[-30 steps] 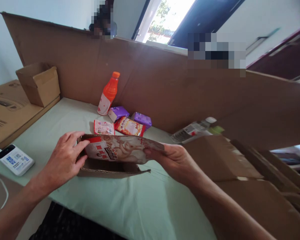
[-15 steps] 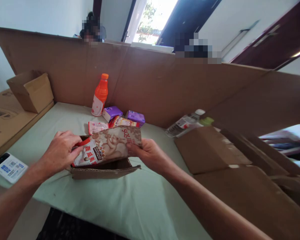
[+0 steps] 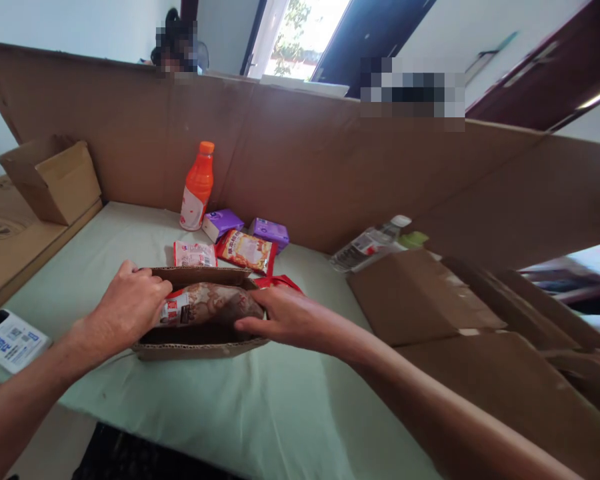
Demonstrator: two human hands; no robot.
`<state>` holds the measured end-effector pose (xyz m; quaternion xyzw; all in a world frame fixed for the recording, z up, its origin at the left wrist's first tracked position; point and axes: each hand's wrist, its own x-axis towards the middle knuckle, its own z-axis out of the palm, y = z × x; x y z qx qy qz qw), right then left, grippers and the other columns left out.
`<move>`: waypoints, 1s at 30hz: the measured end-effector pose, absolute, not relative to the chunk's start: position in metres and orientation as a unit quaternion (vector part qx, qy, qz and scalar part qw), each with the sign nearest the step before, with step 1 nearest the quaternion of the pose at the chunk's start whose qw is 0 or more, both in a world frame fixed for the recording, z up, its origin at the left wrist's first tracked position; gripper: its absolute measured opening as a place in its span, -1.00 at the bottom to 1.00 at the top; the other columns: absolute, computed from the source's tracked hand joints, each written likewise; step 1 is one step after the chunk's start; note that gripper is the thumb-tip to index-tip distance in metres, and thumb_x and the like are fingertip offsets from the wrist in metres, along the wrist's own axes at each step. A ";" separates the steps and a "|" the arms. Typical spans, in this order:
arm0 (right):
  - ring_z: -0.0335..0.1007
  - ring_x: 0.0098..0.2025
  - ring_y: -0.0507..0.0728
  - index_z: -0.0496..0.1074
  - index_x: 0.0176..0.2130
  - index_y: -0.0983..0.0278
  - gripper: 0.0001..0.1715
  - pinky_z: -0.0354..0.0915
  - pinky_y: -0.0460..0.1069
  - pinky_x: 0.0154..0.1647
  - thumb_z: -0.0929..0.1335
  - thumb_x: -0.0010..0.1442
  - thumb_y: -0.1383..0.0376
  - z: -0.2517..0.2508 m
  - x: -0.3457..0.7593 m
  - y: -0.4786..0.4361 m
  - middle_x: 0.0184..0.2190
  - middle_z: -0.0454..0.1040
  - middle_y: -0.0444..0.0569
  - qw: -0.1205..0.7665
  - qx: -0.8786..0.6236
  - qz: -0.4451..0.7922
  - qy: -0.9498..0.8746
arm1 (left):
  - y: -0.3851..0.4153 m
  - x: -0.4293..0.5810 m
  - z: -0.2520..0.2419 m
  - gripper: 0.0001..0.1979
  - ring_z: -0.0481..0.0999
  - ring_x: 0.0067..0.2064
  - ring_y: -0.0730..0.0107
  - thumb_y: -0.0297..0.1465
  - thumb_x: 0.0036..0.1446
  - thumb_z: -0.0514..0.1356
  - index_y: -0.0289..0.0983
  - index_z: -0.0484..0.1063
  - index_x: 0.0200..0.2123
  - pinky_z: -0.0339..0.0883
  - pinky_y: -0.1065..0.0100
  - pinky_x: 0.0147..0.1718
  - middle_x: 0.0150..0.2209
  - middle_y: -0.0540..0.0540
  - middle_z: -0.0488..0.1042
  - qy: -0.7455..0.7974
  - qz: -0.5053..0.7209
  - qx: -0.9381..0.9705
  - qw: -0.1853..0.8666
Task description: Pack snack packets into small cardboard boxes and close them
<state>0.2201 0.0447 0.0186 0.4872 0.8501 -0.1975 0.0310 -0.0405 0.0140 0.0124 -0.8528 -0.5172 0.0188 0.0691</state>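
A brown and white snack bag (image 3: 210, 303) with red print lies lengthwise inside a small open cardboard box (image 3: 200, 352) on the table. At the box's left end, my left hand (image 3: 135, 297) is closed with curled fingers on the bag's left end. My right hand (image 3: 285, 313) pinches the bag's right end, thumb low inside the box and fingers above. Beyond the box are a pink-white packet (image 3: 194, 254), a red and yellow snack packet (image 3: 247, 252) and a red packet (image 3: 283, 283) partly behind my right hand.
An orange bottle (image 3: 197, 187) stands behind two purple boxes (image 3: 270, 231). On the right are a clear plastic bottle (image 3: 367, 247) and cardboard boxes (image 3: 405, 293). A phone-like white device (image 3: 15, 343) and another open carton (image 3: 67, 180) are on the left. A cardboard wall (image 3: 300, 147) borders the back.
The snack bag has gone down from above the rim into the box, both hands moving with it. The red packet behind the box has come into view.
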 end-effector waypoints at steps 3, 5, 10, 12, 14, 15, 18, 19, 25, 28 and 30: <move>0.43 -0.34 0.08 0.53 -0.35 0.30 -0.72 0.12 -0.07 -0.38 0.30 0.34 0.29 0.026 0.212 0.046 -0.37 0.58 0.00 0.107 0.499 -0.140 0.849 | 0.018 -0.039 0.009 -0.79 0.57 -0.31 0.07 -0.56 0.12 0.16 -0.22 0.45 -0.52 0.22 0.11 -0.25 -0.50 -0.12 0.57 -0.507 0.019 -0.860 0.051; 0.51 -0.23 0.14 0.57 -0.29 0.28 -0.69 0.18 -0.06 -0.33 0.26 0.36 0.33 0.025 0.204 0.049 -0.27 0.61 0.05 0.174 0.490 -0.094 0.849 | 0.020 -0.040 0.007 -0.81 0.57 -0.31 0.03 -0.57 0.08 0.17 -0.22 0.43 -0.53 0.23 0.09 -0.24 -0.52 -0.13 0.55 -0.507 0.010 -0.861 0.039; 0.57 -0.10 0.33 0.61 -0.20 0.36 -0.72 0.31 0.02 -0.27 0.30 0.32 0.32 0.019 0.192 0.053 -0.17 0.62 0.26 0.239 0.477 -0.038 0.845 | 0.020 -0.046 0.004 -0.80 0.52 -0.42 0.16 -0.54 0.08 0.13 -0.19 0.45 -0.51 0.28 0.12 -0.22 -0.57 -0.06 0.52 -0.494 -0.019 -0.869 0.016; 0.58 -0.10 0.34 0.61 -0.21 0.35 -0.71 0.33 0.03 -0.25 0.29 0.33 0.34 0.017 0.193 0.055 -0.19 0.62 0.25 0.248 0.467 -0.034 0.848 | 0.018 -0.047 0.004 -0.81 0.53 -0.44 0.18 -0.52 0.10 0.14 -0.19 0.50 -0.48 0.30 0.14 -0.25 -0.55 -0.07 0.55 -0.494 0.006 -0.869 0.018; 0.59 -0.12 0.32 0.61 -0.24 0.33 -0.68 0.33 0.03 -0.26 0.26 0.33 0.39 0.014 0.195 0.057 -0.23 0.63 0.22 0.255 0.457 -0.039 0.851 | 0.015 -0.047 0.005 -0.82 0.56 -0.40 0.14 -0.49 0.13 0.16 -0.21 0.54 -0.44 0.31 0.13 -0.26 -0.49 -0.11 0.59 -0.491 0.034 -0.871 0.018; 0.60 -0.13 0.32 0.61 -0.25 0.34 -0.66 0.33 0.03 -0.28 0.24 0.32 0.42 0.013 0.195 0.058 -0.23 0.63 0.22 0.256 0.455 -0.041 0.852 | 0.014 -0.046 0.006 -0.83 0.58 -0.38 0.10 -0.48 0.15 0.17 -0.22 0.55 -0.42 0.32 0.11 -0.26 -0.47 -0.14 0.61 -0.488 0.041 -0.872 0.015; 0.59 -0.12 0.33 0.61 -0.23 0.39 -0.63 0.29 0.02 -0.31 0.22 0.29 0.48 0.012 0.195 0.061 -0.21 0.62 0.28 0.251 0.457 -0.043 0.852 | 0.013 -0.047 0.005 -0.84 0.60 -0.36 0.04 -0.43 0.19 0.19 -0.25 0.56 -0.40 0.34 0.08 -0.25 -0.46 -0.17 0.61 -0.488 0.020 -0.873 0.004; 0.59 -0.13 0.31 0.62 -0.23 0.39 -0.64 0.28 0.00 -0.33 0.23 0.28 0.47 0.011 0.194 0.061 -0.20 0.62 0.28 0.249 0.456 -0.048 0.853 | 0.012 -0.048 0.004 -0.84 0.60 -0.37 0.06 -0.41 0.20 0.19 -0.25 0.55 -0.41 0.35 0.09 -0.24 -0.47 -0.16 0.60 -0.490 0.002 -0.872 0.000; 0.50 -0.44 0.06 0.62 -0.35 0.23 -0.68 0.16 -0.09 -0.44 0.29 0.31 0.34 0.002 0.204 0.062 -0.51 0.56 -0.07 0.251 0.427 -0.171 0.852 | 0.009 -0.058 -0.003 -0.81 0.58 -0.36 0.13 -0.33 0.23 0.18 -0.23 0.54 -0.39 0.37 0.15 -0.23 -0.49 -0.10 0.57 -0.497 -0.075 -0.864 -0.023; 0.51 -0.39 0.08 0.62 -0.31 0.24 -0.63 0.16 -0.09 -0.41 0.26 0.37 0.25 0.000 0.211 0.061 -0.47 0.58 -0.04 0.221 0.433 -0.178 0.856 | 0.006 -0.060 0.002 -0.81 0.59 -0.31 0.15 -0.37 0.26 0.16 -0.23 0.57 -0.33 0.39 0.16 -0.23 -0.40 -0.10 0.62 -0.497 -0.131 -0.857 -0.045; 0.51 -0.33 0.11 0.62 -0.24 0.24 -0.59 0.18 -0.07 -0.37 0.24 0.40 0.17 0.005 0.217 0.056 -0.40 0.60 -0.02 0.157 0.454 -0.173 0.860 | 0.001 -0.062 0.007 -0.80 0.60 -0.26 0.20 -0.38 0.29 0.13 -0.24 0.57 -0.24 0.42 0.19 -0.21 -0.31 -0.09 0.64 -0.488 -0.218 -0.844 -0.053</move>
